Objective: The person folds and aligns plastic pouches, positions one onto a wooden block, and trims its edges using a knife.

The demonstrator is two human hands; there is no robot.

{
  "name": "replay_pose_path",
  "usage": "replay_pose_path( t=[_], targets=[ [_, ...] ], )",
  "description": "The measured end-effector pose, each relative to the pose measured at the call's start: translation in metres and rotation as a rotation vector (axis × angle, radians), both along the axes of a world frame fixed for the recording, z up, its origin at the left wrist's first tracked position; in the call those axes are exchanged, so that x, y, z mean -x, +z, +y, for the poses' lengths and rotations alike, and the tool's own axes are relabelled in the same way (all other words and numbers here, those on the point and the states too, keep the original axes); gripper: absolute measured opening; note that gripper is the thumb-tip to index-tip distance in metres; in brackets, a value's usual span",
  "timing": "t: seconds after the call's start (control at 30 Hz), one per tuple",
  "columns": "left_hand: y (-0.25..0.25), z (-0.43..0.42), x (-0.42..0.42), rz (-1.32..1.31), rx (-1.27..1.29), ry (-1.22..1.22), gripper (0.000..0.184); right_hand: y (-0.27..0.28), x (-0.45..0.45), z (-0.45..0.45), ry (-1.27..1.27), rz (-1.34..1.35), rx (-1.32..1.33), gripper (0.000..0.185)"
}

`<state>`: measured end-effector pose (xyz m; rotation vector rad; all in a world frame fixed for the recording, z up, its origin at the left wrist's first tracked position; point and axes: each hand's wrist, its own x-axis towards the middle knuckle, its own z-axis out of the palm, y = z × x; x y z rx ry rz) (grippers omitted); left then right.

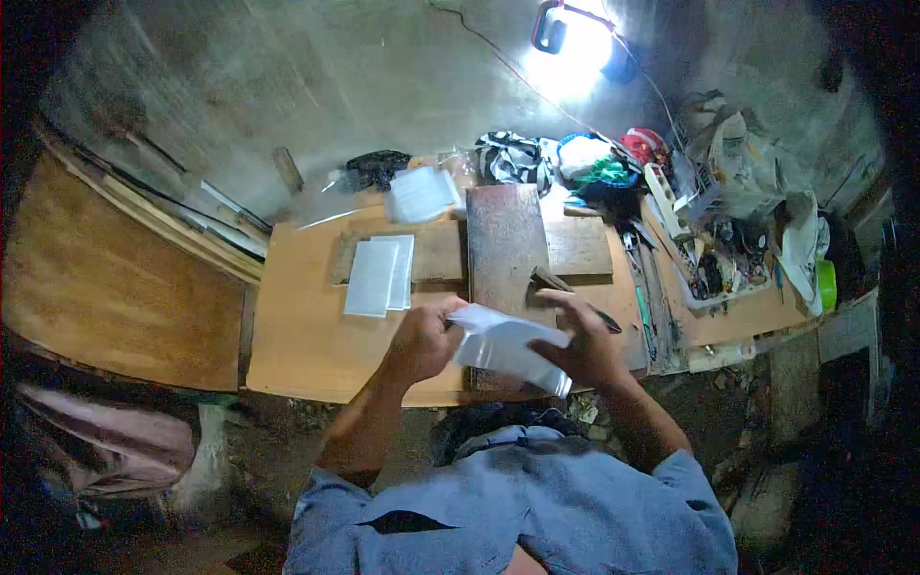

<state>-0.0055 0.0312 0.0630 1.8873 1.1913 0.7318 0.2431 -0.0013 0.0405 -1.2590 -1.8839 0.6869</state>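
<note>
A whitish, translucent sheet or stack of sheets (508,351) is held in front of my chest, slightly blurred. My left hand (426,337) grips its left end, fingers closed on it. On its right side, my right hand (581,343) has its thumb against the sheets and its fingers raised above them, spread apart. Behind the sheets lies a dark wooden board (506,230), with a tool with a wooden handle (554,282) on it near my right fingers. To the left of the board, more whitish sheets (372,278) lie on the table.
The wooden table (297,335) also bears another stack of sheets (422,195) at the back. Bundled cloths (513,158) lie along the wall. A tray of small items (728,292) and a green tool (643,321) are at the right. A bright lamp (575,43) hangs above.
</note>
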Motion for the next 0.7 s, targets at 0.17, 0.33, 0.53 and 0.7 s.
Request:
replay_pose_path(
  t=[0.17, 0.33, 0.53, 0.7],
  targets=[
    [0.015, 0.002, -0.017, 0.115, 0.042, -0.089, 0.019, 0.02, 0.04, 0.015, 0.119, 0.016, -0.143, 0.034],
    [0.034, -0.001, -0.017, 0.236, 0.043, -0.125, 0.019, 0.026, 0.042, 0.023, 0.099, 0.098, -0.067, 0.02],
    [0.012, 0.001, -0.01, -0.46, 0.119, 0.063, 0.017, 0.033, 0.037, 0.023, -0.049, 0.443, 0.171, 0.018],
    [0.009, -0.012, -0.024, -0.893, 0.204, 0.105, 0.019, 0.049, 0.043, 0.016, -0.116, 0.425, 0.094, 0.018]
  ],
)
